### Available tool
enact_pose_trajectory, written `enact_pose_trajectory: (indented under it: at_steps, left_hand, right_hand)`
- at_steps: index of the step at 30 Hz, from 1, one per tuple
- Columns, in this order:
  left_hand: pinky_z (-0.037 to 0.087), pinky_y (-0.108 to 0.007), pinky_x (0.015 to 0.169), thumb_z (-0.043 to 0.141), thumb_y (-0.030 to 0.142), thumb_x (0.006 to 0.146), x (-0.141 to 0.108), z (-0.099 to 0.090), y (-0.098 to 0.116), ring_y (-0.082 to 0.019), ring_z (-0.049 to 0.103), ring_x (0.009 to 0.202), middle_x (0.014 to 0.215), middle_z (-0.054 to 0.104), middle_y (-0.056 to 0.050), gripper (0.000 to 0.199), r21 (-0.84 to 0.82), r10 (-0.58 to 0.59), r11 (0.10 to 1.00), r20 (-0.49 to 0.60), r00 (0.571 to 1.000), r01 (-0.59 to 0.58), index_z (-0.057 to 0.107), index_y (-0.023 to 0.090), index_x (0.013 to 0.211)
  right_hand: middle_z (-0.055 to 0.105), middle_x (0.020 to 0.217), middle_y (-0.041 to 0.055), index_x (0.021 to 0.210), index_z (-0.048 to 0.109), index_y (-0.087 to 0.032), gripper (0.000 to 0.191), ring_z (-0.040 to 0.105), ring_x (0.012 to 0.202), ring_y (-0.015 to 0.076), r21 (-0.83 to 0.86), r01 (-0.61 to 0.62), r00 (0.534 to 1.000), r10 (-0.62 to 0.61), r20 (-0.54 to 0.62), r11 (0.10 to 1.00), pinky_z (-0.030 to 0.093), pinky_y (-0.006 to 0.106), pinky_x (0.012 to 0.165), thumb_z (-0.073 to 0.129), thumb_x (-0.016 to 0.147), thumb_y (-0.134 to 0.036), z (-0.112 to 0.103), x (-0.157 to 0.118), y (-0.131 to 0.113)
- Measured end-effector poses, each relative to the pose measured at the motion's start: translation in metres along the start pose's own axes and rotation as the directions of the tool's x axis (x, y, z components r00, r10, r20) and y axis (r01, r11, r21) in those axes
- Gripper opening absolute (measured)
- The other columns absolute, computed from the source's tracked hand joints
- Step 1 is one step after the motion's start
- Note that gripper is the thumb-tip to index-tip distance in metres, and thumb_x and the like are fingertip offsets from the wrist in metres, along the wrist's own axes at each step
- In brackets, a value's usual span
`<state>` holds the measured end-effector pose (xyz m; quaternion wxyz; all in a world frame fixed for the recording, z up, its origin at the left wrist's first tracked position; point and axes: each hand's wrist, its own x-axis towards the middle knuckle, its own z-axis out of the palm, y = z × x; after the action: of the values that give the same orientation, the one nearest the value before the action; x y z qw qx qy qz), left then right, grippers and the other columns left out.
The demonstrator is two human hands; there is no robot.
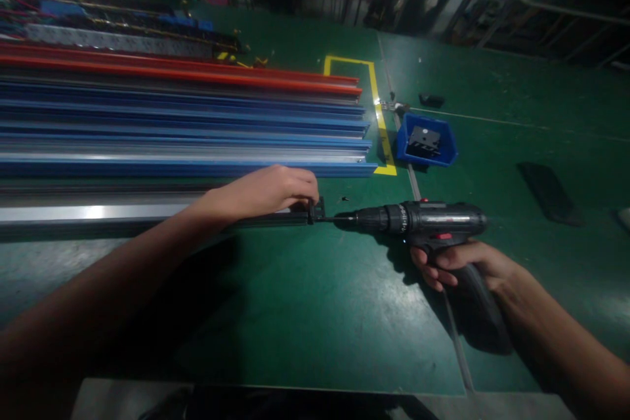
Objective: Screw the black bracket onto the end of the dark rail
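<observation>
A person's left hand (283, 187) is reaching in from the left to the centre of the frame, its fingertips curling down and pinching a small black end piece (317, 210) at the right end of a dark, silver-topped rail (147, 213). The right hand (457, 266) is entering from the lower right, its fingers wrapping around the handle of a black cordless drill (438, 215) with red accents. The drill is lying level, pointing left, and its thin bit is reaching the end piece just beside the left fingertips; whether the tip is actually touching cannot be told. The end piece is therefore sitting between the two hands, right under the left one and in line with the drill. Above the working rail, blue rails (197, 142) and then orange-red rails (197, 69) are running in from the left edge of the frame, their ends stopping near a yellow tape outline (378, 125). A blue bin (429, 159) holding dark parts (424, 138) is standing at upper right of centre, above the drill. Below the rail's end and the drill, the green tabletop (305, 315) is giving open room between the forearms, running down to its near edge along the bottom of the frame.
</observation>
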<state>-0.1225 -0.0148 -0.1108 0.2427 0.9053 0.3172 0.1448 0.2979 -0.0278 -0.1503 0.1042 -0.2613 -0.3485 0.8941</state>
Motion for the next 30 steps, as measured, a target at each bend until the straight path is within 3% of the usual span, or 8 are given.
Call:
enact_pose_trajectory:
  at_steps: [17, 30]
  left_hand:
    - [0.047, -0.023, 0.084, 0.056, 0.010, 0.099, 0.0011, -0.0004, 0.0006, -0.013, 0.067, 0.093, 0.106, 0.073, -0.004, 0.022, -0.010, -0.002, 1.000, -0.004, 1.000, 0.002, 0.075, 0.020, 0.098]
    - [0.047, -0.022, 0.082, 0.055, 0.010, 0.099, 0.0018, -0.0003, 0.0002, -0.013, 0.067, 0.092, 0.105, 0.072, -0.004, 0.022, -0.010, -0.018, 1.000, 0.006, 1.000, 0.019, 0.075, 0.019, 0.097]
  right_hand:
    - [0.072, 0.091, 0.0084, 0.111, 0.078, -0.006, 0.027, 0.064, 0.063, 0.0092, 0.004, 0.009, 1.000, -0.009, -0.028, 1.000, 0.062, 0.026, 0.075, 0.074, 0.087, -0.018, 0.0034, -0.0008, 0.0001]
    - [0.073, 0.093, 0.0094, 0.115, 0.075, -0.005, 0.028, 0.066, 0.064, 0.0083, 0.013, 0.044, 0.999, -0.044, 0.028, 0.999, 0.064, 0.026, 0.077, 0.072, 0.089, -0.016, -0.0004, -0.0009, 0.0022]
